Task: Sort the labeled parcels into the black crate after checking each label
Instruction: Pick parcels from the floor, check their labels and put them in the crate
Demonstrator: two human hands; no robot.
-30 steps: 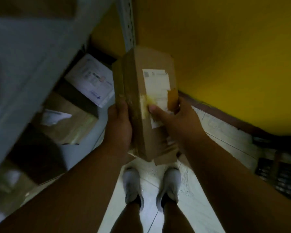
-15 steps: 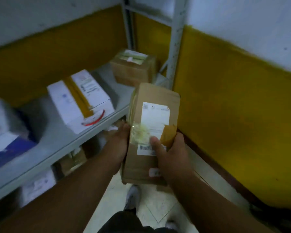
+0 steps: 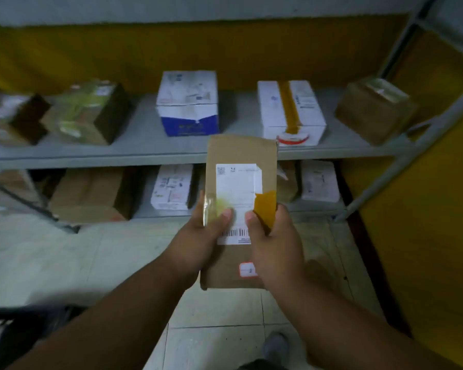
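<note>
A flat brown cardboard parcel [image 3: 241,153] is held upright in front of me, its face toward the camera. It carries a white shipping label [image 3: 237,188] with a barcode, a patch of brown tape on the right edge and a small red-framed sticker low down. My left hand [image 3: 198,241] grips its left edge, thumb on the label. My right hand [image 3: 274,247] grips the right edge, thumb beside the barcode. The black crate [image 3: 24,324] shows only as a dark corner at the bottom left.
A grey metal shelf [image 3: 145,153] runs across ahead. On it stand a white-and-blue box [image 3: 187,102], a white box with brown tape [image 3: 292,110] and brown boxes at both ends. More parcels sit on the lower shelf. A yellow wall closes the right side. Tiled floor lies below.
My view has swung left from the corner to face the shelf squarely. The parcel stays in both hands, now level and centred, and the crate corner has come into view.
</note>
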